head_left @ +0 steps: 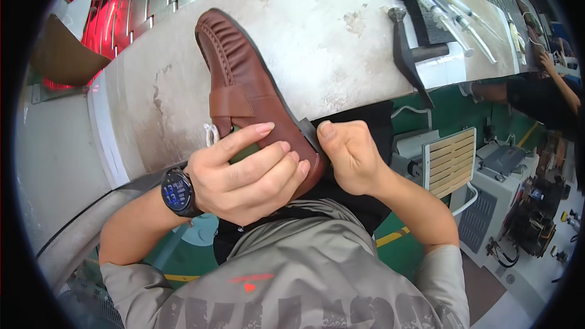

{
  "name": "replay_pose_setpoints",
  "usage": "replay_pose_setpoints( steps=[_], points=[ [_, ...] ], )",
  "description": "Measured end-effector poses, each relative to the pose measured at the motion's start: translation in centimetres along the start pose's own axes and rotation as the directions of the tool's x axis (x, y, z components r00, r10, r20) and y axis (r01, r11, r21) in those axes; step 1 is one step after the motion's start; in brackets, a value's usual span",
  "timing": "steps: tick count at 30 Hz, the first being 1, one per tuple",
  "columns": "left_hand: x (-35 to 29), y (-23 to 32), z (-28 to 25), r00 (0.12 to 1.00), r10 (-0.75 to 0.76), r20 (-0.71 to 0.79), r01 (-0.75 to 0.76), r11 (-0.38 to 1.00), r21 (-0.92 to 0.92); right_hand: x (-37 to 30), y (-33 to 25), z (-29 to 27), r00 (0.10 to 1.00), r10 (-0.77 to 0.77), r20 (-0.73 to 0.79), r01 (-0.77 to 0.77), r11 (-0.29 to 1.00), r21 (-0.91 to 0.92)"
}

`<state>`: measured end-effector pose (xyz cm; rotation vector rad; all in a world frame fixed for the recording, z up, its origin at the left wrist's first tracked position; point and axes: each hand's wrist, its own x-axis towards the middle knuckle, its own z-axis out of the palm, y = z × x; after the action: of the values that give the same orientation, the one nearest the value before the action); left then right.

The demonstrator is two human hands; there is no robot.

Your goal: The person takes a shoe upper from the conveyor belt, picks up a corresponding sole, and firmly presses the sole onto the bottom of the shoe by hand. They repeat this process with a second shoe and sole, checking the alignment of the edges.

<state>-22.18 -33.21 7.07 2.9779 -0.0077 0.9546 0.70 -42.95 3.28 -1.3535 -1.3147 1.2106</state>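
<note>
You wear a grey short-sleeved T-shirt [292, 274] with large dark lettering across the chest and a small red mark above it. The sleeves end above your elbows, leaving both forearms bare. On your left wrist sits a black round watch [177, 192] with a dark band and a lit blue dial. Your hands are bare, without gloves or rings.

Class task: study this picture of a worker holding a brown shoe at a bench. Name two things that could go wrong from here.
1. The brown shoe overhangs the bench edge, gripped at the heel by the left hand and right hand; a slip might drop it.
2. The syringes lie loose beside the metal stand; a knock might scatter them.
</note>
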Motion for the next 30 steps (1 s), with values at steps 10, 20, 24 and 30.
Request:
replay_pose_setpoints(
  steps=[10, 20, 24, 30],
  points=[
    [-0.7, 0.3, 0.6, 0.999, -0.040, -0.017, 0.040, 0.999, -0.020, 2.0, -1.9, -0.9, 0.982, -0.057, 0.179, 0.102, 0.961, -0.255],
    [3.0, -3.3, -1.0, 0.997, -0.045, 0.063, 0.050, 0.996, -0.068, -0.8, -0.1, -1.8, 0.862, -0.480, -0.163, 0.362, 0.808, -0.464],
    [1.0, -6.5, 2.2, 0.729, -0.661, -0.177, 0.626, 0.748, -0.221, -1.4, -1.6, 0.3, 0.840, -0.485, -0.243, 0.289, 0.779, -0.556],
    [1.1, -7.5, 6.7, 0.257, -0.966, 0.011, 0.506, 0.125, -0.853, -2.5, -0.1, 1.9, 0.848, -0.461, -0.263, 0.286, 0.814, -0.505]
  ],
)
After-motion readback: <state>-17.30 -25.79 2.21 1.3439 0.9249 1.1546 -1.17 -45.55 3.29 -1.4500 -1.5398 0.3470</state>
